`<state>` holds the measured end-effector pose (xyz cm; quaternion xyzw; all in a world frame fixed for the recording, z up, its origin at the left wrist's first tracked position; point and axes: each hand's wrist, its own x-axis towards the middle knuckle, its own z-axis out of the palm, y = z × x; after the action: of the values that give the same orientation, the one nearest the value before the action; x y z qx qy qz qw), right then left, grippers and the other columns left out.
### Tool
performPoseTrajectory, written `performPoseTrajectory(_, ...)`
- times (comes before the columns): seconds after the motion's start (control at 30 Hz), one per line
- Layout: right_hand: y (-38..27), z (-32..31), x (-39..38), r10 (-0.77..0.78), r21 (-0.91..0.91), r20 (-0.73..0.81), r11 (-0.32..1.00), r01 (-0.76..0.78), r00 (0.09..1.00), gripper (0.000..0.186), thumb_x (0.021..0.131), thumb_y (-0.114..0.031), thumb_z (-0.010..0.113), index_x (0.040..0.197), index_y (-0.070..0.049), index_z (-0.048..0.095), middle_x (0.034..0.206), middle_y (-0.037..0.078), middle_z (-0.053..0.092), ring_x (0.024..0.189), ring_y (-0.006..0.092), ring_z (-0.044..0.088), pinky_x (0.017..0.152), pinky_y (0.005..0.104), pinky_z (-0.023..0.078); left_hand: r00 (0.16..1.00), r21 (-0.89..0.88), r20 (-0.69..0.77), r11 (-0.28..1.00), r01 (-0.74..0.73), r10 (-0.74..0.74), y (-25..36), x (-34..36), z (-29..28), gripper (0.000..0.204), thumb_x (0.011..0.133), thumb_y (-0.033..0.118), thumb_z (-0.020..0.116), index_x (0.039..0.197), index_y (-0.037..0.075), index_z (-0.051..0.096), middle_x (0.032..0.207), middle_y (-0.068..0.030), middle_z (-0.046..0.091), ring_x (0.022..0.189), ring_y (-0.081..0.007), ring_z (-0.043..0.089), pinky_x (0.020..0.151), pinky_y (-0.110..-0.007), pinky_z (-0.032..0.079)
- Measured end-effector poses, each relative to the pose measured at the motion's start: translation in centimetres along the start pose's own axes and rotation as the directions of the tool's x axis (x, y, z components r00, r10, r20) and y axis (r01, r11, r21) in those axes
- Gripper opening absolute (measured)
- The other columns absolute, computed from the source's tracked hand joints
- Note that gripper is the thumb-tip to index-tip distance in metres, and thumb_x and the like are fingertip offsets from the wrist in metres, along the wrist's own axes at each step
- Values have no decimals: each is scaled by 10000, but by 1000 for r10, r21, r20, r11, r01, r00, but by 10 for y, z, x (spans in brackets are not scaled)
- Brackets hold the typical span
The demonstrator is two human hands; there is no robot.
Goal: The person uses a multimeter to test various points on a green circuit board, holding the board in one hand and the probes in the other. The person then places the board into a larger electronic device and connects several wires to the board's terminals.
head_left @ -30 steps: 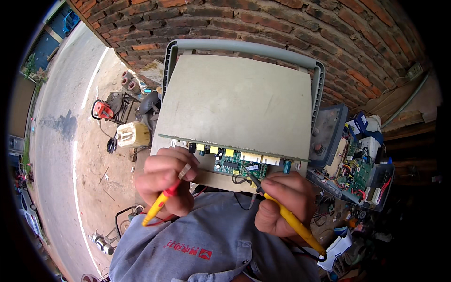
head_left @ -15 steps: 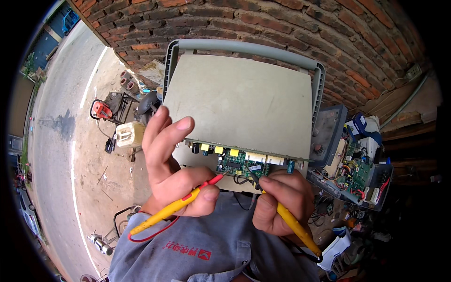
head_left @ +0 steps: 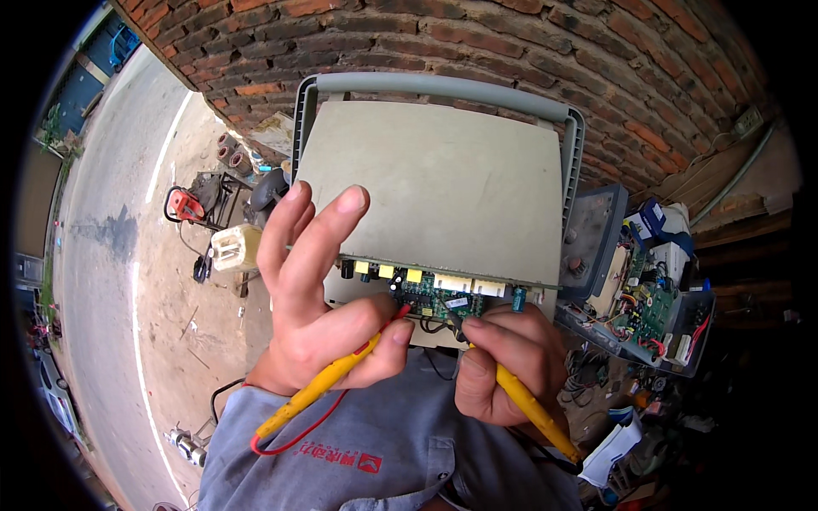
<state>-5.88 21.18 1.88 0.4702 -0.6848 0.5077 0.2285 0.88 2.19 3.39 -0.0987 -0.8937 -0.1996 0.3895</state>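
Left hand (head_left: 319,311): thumb and forefinger pinch the red-tipped yellow probe (head_left: 319,385), other fingers raised and spread. A second ago you had that hand curled, probe tip well off the components; half a second ago the tip was at the lower edge of the circuit board (head_left: 423,300). Now it sits higher, by the dark chip; contact, cannot tell. Right hand (head_left: 515,362) little changed: your thumb and fingers pinch the black-tipped yellow probe (head_left: 532,409), its point over the board near the white label.

Board is at the near side of the beige top (head_left: 434,183), component side toward you, its long thin edge running left to right between you and the top. Beyond that edge, open room over the top as far as the grey rail (head_left: 443,83), brick wall (head_left: 409,38) behind. Right side tighter: opened grey case (head_left: 594,243) just beside the top. Left side, pale jug (head_left: 237,247) near your raised fingers in view.
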Motion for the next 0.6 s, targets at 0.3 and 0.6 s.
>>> performPoseTrajectory(0.3,1,2,-1,-2,1,-19,1000,3,1000,230,845,-98,683,1027,13,596,762,91,627,581,208,622,508,315,511,999,-6,33,1000,12,-12,2,2,-1,189,719,263,697,635,110,626,1369,-290,462,1343,-492,289,1103,-518,285)
performPoseTrajectory(0.6,2,2,1,-15,20,-26,1000,16,1000,240,839,-93,688,1030,20,596,749,92,620,564,207,614,494,314,505,995,-8,89,999,46,-45,6,10,-5,155,650,222,725,633,100,631,1370,-290,456,1317,-499,318,1085,-543,281)
